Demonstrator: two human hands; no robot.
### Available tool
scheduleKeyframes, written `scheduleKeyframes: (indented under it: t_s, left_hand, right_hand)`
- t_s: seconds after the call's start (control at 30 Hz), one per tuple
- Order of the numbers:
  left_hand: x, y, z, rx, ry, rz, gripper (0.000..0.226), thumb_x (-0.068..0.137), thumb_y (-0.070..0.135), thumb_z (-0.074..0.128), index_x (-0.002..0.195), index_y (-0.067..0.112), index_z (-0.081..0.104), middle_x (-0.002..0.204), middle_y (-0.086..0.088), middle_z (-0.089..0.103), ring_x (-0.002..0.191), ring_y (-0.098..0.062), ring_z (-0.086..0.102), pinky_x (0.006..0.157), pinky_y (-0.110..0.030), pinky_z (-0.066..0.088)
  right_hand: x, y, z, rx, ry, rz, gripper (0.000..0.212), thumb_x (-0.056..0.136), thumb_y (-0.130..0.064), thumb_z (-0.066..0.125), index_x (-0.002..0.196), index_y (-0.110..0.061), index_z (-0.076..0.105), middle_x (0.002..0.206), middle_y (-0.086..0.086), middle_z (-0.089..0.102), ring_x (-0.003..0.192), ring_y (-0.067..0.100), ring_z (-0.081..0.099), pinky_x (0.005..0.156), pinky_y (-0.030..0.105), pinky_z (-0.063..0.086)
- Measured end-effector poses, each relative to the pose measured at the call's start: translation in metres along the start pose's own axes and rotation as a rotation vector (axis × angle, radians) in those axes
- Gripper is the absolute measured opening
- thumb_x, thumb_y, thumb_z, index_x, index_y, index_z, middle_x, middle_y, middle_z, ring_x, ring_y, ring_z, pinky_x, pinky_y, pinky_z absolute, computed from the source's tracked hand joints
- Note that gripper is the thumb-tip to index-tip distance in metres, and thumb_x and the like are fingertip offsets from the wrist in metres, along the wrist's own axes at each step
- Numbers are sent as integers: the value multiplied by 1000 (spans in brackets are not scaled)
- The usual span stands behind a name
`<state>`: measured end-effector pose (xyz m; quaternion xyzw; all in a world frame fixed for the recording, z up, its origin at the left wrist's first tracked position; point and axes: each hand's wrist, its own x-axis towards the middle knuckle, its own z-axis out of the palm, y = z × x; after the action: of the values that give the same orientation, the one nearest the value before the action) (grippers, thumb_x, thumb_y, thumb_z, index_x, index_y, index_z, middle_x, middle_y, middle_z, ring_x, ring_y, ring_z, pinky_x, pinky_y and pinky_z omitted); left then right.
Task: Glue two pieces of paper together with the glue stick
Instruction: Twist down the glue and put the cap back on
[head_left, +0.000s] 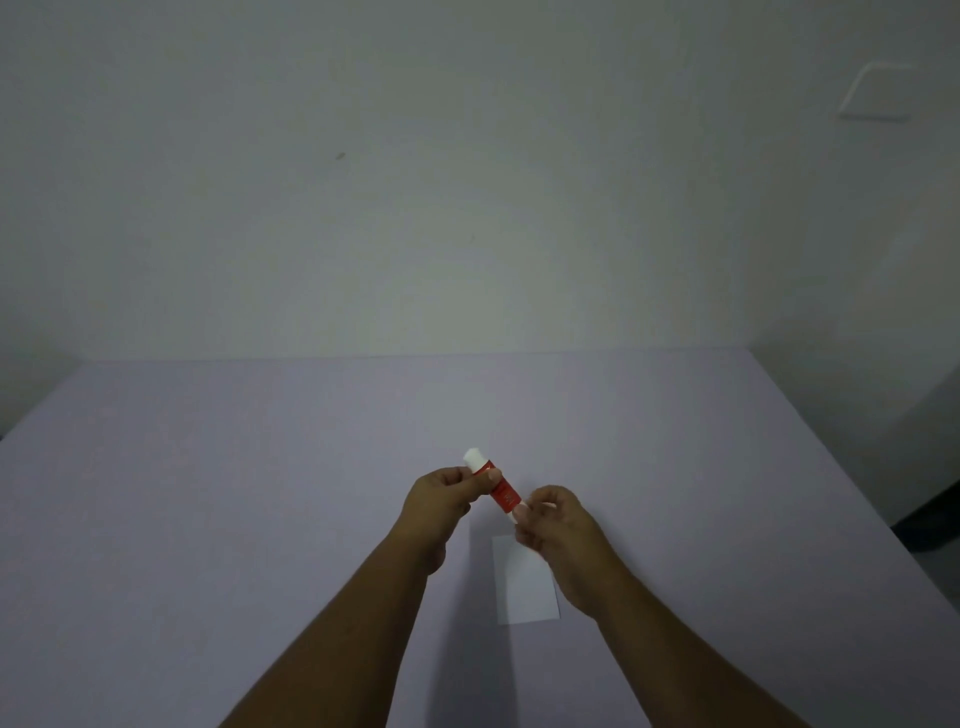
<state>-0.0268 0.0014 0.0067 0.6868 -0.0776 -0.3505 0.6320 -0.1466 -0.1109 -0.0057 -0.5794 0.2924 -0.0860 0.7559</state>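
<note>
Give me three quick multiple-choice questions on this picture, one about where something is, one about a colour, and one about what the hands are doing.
1. Where is the sheet of paper?
A. flat on the table under the right hand
B. pinned to the wall
C. on the floor

2. What colour is the glue stick's body?
A. blue
B. green
C. red

3. How is the glue stick held?
A. lying loose on the table
B. by both hands, one at each end
C. by one hand only

Answers:
A, the paper lies on the table.
C, the glue stick is red.
B, left hand and right hand both grip it.
</note>
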Motion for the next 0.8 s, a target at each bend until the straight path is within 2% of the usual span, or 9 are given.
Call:
scheduleKeyframes:
  t_s: [0.07,0.1,0.17,0.27,0.33,0.4,0.5,0.67,0.8]
  left_hand:
    - [-2,-2,0,0,-12,-3,35,73,36,76,96,9,71,99,-6,69,102,-25,58,88,-34,44]
    - [-2,-3,-1,-3,-11,-3,35,73,36,75,96,9,71,100,-7,69,102,-25,58,87,-33,44]
    - [-3,-3,-3,-9,-1,1,33,74,35,75,94,9,71,94,-5,68,98,-24,58,84,-31,44]
    - [-1,-1,-1,-14,-1,0,33,75,34,74,97,9,70,95,-4,68,99,-23,58,87,-32,43]
    - [-1,0,2,-12,-2,0,36,76,33,74,101,9,69,104,-7,69,105,-25,57,92,-35,43]
    - [-1,0,3,-13,9,5,35,76,32,74,102,8,69,106,-9,69,106,-26,58,93,-35,44]
    - [-1,-1,2,-2,15,0,32,76,31,74,99,8,70,104,-8,69,106,-26,58,90,-34,44]
    - [-1,-1,2,-11,23,-11,33,77,32,74,100,10,69,106,-8,68,107,-26,57,91,-34,43]
    - [-1,-1,3,-12,24,-12,33,77,30,74,100,7,69,104,-7,69,106,-26,58,90,-33,44]
  right_hand:
    - [0,-4,1,175,-49,143,27,90,-26,55,106,-4,54,84,16,66,72,23,62,70,33,55]
    - [-1,-5,2,175,-62,176,26,92,-28,52,104,-5,56,79,15,68,69,23,64,67,32,55]
    - [-1,-3,6,107,-61,113,21,92,-24,52,102,-6,57,78,13,68,69,20,63,67,30,55]
    - [0,2,8,-90,-2,-46,15,86,-19,61,98,-13,55,94,11,61,84,20,59,83,32,52]
    - [1,2,5,-126,16,-29,21,82,-20,66,98,-15,52,100,12,59,90,24,58,89,38,51]
    - [2,0,3,13,-28,74,23,84,-25,63,102,-12,54,100,15,63,86,26,61,81,35,54]
    - [1,0,2,141,-23,151,26,92,-28,51,103,-6,57,80,15,70,71,23,65,66,31,54]
    - [0,5,1,-30,-9,-15,21,86,-22,61,100,-8,55,96,17,63,82,22,61,79,30,54]
    - [0,0,1,223,-9,182,28,89,-29,56,104,-5,56,84,17,69,74,25,65,69,32,56]
